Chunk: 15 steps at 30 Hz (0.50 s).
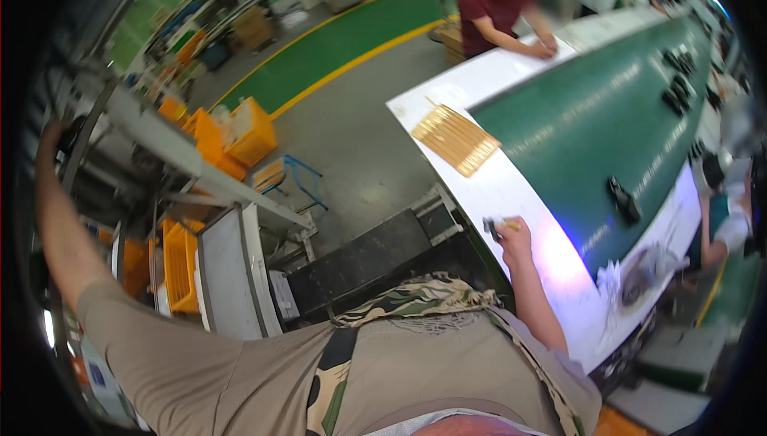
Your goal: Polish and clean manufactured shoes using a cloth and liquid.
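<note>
My right hand (pixel 515 243) is closed on a small tool (pixel 490 229) with a dark grey head and a yellowish handle, above the white worktop (pixel 543 264). What kind of tool it is does not show clearly. Far out to the left, my left arm is stretched toward a metal machine frame (pixel 152 128). There my left hand (pixel 53 139) is beside a dark part at the picture's rim, its fingers hidden. Beyond my right hand, a row of shiny golden-brown strips (pixel 457 140) lies side by side on the worktop.
A green conveyor belt (pixel 551 132) runs beside the worktop, carrying a black shoe (pixel 624 200) and more dark shoes (pixel 678 94) farther off. A person in a maroon shirt (pixel 497 9) works across the way. Orange crates (pixel 252 134) and a blue-framed stool (pixel 294 180) stand at left.
</note>
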Motion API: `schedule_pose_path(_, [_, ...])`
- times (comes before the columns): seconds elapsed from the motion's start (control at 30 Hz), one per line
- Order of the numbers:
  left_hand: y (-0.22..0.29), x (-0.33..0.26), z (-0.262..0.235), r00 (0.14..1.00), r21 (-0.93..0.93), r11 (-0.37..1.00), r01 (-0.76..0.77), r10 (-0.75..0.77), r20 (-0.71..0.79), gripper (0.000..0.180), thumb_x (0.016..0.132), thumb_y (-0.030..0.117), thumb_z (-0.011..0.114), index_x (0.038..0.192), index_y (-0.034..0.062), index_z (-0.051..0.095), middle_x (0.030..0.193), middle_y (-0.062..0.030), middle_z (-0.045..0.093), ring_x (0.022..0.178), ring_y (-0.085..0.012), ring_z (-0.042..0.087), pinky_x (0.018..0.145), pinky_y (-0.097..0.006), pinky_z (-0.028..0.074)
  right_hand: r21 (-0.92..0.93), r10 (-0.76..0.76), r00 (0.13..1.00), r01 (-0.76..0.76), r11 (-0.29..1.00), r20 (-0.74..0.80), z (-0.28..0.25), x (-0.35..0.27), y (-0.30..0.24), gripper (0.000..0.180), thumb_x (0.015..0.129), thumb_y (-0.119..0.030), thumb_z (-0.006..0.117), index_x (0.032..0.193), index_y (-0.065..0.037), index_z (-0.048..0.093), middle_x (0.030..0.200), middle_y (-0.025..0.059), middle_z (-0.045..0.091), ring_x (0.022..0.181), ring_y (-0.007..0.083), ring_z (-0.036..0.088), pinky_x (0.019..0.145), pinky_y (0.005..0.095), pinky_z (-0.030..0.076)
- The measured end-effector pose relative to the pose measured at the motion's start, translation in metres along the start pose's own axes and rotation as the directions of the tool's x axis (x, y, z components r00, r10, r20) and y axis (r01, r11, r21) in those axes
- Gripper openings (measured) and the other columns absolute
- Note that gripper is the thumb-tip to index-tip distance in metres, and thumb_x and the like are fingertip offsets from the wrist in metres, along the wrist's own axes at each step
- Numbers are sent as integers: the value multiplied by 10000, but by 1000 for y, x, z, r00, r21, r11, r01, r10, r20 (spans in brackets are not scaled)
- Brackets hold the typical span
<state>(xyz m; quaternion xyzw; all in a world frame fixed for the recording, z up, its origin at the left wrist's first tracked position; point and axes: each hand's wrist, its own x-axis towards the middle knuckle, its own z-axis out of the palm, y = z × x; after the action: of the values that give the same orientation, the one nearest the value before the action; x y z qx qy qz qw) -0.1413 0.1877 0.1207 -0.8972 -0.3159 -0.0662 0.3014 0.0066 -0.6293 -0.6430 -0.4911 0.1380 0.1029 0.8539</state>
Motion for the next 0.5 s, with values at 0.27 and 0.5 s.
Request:
schedule_pose_path(0.27, [202,28,22,961,20,970,-242,243,-135,602,860,448,618,1312,58,541,1255,-199,594,1143,-335,577,956,-422,455,7,-13,999,13,1000,-42,6,1,-1,243,741,8,726,870,-92,545,784,31,564,684,169,583,562,325,508])
schedule_pose_path(0.5, [259,51,46,929,26,964,-265,262,-259,579,857,414,627,1297,46,549,1245,-195,599,1115,-335,588,937,-429,465,50,-11,996,15,999,-93,-15,-13,-6,264,721,20,746,853,-90,546,765,34,584,640,163,584,514,311,477])
